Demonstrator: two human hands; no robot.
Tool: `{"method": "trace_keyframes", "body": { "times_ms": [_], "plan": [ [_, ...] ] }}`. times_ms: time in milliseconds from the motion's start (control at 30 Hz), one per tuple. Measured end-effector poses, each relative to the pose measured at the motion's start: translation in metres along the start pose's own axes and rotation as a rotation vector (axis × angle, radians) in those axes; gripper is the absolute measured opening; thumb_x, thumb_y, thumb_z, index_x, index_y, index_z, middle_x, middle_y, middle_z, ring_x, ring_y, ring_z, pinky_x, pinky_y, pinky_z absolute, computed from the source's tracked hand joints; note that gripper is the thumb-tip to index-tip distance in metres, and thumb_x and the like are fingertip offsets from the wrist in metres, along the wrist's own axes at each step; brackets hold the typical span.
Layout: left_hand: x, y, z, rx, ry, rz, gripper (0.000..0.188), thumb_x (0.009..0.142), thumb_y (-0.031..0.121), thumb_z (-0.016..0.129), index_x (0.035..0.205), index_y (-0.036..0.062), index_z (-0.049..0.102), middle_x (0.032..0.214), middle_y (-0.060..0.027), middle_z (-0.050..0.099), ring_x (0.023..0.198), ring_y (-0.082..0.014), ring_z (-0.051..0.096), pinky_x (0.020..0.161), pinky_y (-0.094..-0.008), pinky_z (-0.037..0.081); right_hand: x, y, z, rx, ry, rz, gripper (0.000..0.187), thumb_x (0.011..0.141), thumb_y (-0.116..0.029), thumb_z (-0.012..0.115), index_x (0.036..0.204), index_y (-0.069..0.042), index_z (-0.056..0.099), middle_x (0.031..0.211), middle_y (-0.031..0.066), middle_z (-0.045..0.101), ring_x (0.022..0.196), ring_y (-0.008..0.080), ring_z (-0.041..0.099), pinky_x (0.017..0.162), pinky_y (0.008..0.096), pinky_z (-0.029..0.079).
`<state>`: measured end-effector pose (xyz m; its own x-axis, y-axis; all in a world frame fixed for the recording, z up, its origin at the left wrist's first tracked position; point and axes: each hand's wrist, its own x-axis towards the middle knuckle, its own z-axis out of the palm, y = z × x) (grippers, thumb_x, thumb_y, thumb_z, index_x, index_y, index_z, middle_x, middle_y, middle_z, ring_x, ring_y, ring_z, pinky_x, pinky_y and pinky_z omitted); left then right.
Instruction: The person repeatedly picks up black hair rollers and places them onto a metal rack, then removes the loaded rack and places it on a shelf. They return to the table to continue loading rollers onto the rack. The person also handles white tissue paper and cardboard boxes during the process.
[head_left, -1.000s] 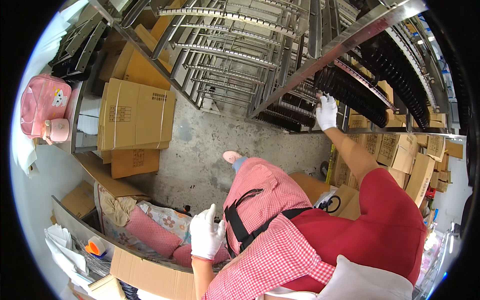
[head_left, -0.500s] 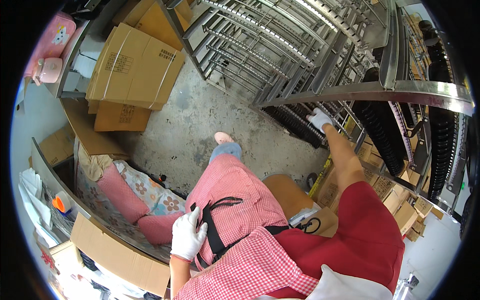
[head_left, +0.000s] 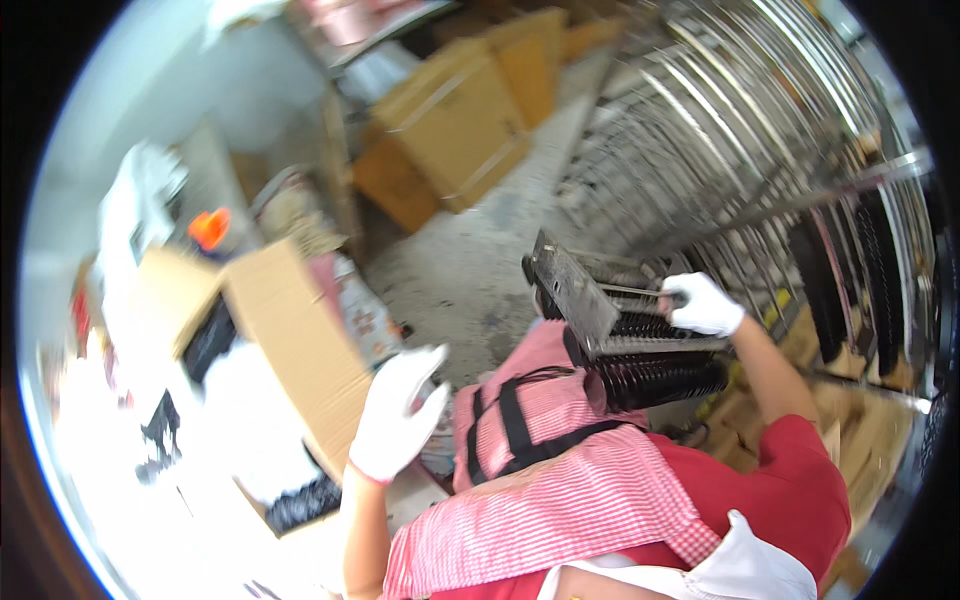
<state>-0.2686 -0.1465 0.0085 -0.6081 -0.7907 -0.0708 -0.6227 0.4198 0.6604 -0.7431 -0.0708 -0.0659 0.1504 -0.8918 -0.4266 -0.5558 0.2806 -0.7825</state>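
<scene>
My right hand (head_left: 703,304), in a white glove, grips a rod of a metal rack (head_left: 577,292) in front of my body. The rack has a flat grey end plate and carries rows of black ridged parts (head_left: 660,382) lying side by side. Motion blur hides what exactly these parts are. My left hand (head_left: 400,412), also gloved in white, hangs open at the left of my checked apron (head_left: 540,500), thumb and fingers apart. It holds nothing and is near the flap of an open cardboard box (head_left: 295,335).
A tall metal frame (head_left: 720,130) with many bars stands at the far right, more black ridged rows (head_left: 818,290) hanging on it. Strapped flat cardboard (head_left: 455,115) leans at the back. Cardboard boxes lie at the right. An orange round object (head_left: 209,229) sits at the left.
My right hand has come back from the frame with a rack of black ridged parts in it. My left hand has lifted off the apron strap, and my view has turned left.
</scene>
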Motion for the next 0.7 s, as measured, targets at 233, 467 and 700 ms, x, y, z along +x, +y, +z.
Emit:
{"method": "trace_keyframes", "body": {
  "times_ms": [233, 467, 700],
  "plan": [
    [0.018, 0.054, -0.14, 0.591, 0.873, 0.311, 0.058, 0.08, 0.017, 0.072, 0.131, 0.0023, 0.051, 0.127, -0.0177, 0.059, 0.119, -0.0377, 0.053, 0.1, -0.0499, 0.041, 0.079, -0.334, 0.081, -0.998, 0.53, -1.387, 0.013, 0.062, -0.008, 0.068, 0.072, -0.011, 0.062, 0.062, 0.0021, 0.046, 0.06, 0.0234, 0.048, 0.06, 0.0393, 0.037],
    [-0.165, 0.091, -0.282, -0.913, 1.142, 0.2, 0.036, 0.105, 0.032, 0.041, 0.086, 0.0053, 0.057, 0.051, 0.0061, 0.036, 0.047, -0.0076, 0.035, 0.047, -0.0239, 0.028, 0.08, -0.514, 0.219, -0.61, 0.556, -2.353, 0.024, 0.077, -0.023, 0.076, 0.099, -0.023, 0.067, 0.091, -0.0028, 0.061, 0.083, 0.0157, 0.062, 0.073, 0.0295, 0.047],
    [-0.321, 0.071, -0.277, -0.36, 1.822, -0.009, 0.034, 0.105, 0.029, 0.037, 0.096, 0.0064, 0.06, 0.056, 0.0078, 0.027, 0.048, -0.0078, 0.026, 0.048, -0.0233, 0.023, 0.079, -0.653, 0.404, 0.478, -1.009, -1.538, 0.065, 0.095, -0.051, 0.062, 0.131, 0.003, 0.054, 0.128, 0.0164, 0.06, 0.113, 0.0237, 0.061, 0.099, 0.0327, 0.047]
  ]
}}
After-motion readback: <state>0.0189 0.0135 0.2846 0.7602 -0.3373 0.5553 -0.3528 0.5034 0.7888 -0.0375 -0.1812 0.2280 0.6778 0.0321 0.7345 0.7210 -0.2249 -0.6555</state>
